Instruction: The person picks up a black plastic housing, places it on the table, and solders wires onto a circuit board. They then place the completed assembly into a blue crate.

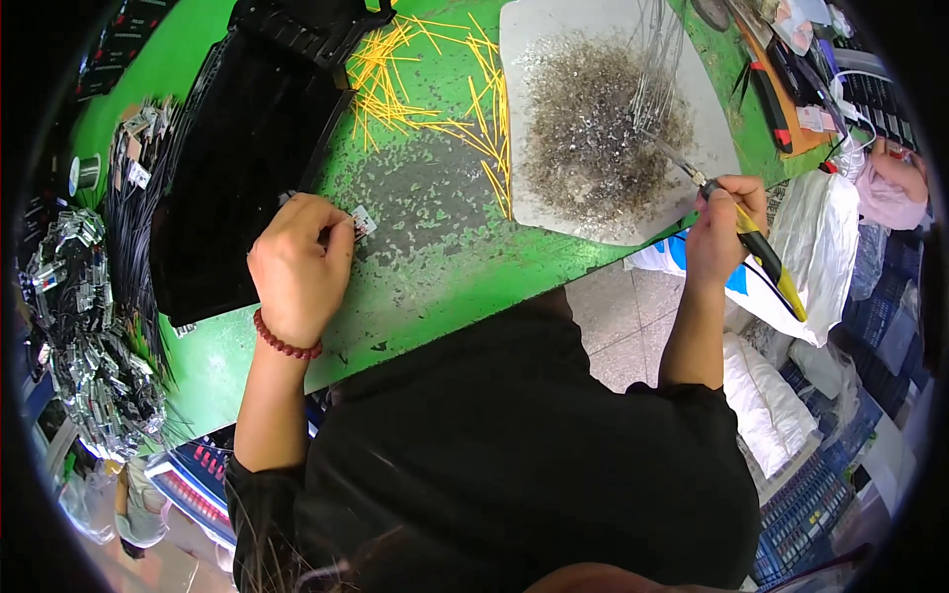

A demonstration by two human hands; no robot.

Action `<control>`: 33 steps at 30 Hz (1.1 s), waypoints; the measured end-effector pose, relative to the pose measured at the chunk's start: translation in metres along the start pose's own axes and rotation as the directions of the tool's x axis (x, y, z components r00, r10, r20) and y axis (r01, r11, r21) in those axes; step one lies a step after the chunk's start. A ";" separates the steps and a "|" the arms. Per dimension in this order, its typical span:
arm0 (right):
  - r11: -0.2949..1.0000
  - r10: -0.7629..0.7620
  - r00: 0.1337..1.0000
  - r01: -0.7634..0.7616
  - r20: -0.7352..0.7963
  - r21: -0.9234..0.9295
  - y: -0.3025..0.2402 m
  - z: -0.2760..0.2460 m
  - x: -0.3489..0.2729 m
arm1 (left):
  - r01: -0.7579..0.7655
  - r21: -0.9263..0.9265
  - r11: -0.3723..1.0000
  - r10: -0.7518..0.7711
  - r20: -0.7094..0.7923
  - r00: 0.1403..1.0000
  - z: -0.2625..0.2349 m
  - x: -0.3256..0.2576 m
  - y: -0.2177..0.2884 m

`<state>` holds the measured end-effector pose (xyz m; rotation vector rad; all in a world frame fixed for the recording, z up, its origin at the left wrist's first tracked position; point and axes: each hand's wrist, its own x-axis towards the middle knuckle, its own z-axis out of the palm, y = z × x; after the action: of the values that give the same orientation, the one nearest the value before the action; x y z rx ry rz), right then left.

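Note:
My right hand (729, 225) is closed around the yellow and black handle of a soldering iron (781, 284). The iron's metal tip reaches over a pale grey board (539, 212) whose middle is caked with dark residue and solder splatter. Thin silvery wires (660, 64) lie across the board's far right part, close to the tip. My left hand (300, 247), with a red bead bracelet at the wrist, is pinched at the edge of a black plastic tray (237, 168). A small white piece with reddish marks (364, 221) shows at its fingertips.
Short yellow wires (386, 84) are scattered over the worn green table (435, 287). Black cables (138, 198) and bundles with silvery connectors (84, 336) lie at left, beside a solder spool (85, 175). Red-and-black handled tools (769, 104) and white bags (820, 237) are at right. Another person (138, 504) appears lower left.

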<state>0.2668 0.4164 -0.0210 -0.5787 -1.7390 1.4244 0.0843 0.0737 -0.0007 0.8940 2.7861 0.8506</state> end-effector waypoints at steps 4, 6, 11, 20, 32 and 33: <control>0.998 0.053 0.999 -0.053 0.008 -0.037 0.011 0.004 0.002 | 0.001 -0.010 1.000 -0.001 -0.005 1.000 0.005 0.002 0.000; 0.998 0.063 0.998 -0.063 0.017 -0.012 0.012 0.002 0.002 | 0.010 -0.020 1.000 -0.011 -0.003 1.000 0.004 0.001 0.001; 0.999 0.042 0.998 -0.042 -0.051 0.011 0.009 0.003 0.002 | -0.024 -0.028 0.999 0.023 -0.007 1.000 0.004 0.002 0.000; 0.993 0.007 0.999 -0.003 -0.037 0.115 0.014 0.005 0.005 | 0.006 -0.005 1.000 -0.006 -0.023 1.000 0.000 -0.001 -0.005; 0.963 0.059 0.826 -0.195 0.561 0.186 -0.016 0.149 -0.064 | -0.039 0.025 0.999 0.040 -0.069 0.997 0.008 -0.005 -0.015; 0.965 0.071 0.813 -0.202 0.578 0.166 -0.016 0.157 -0.067 | -0.045 0.017 0.999 0.046 -0.071 0.996 0.007 -0.005 -0.016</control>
<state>0.1815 0.2684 -0.0332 -0.1557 -1.9731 2.0163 0.0825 0.0638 -0.0155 0.9511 2.8470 0.8850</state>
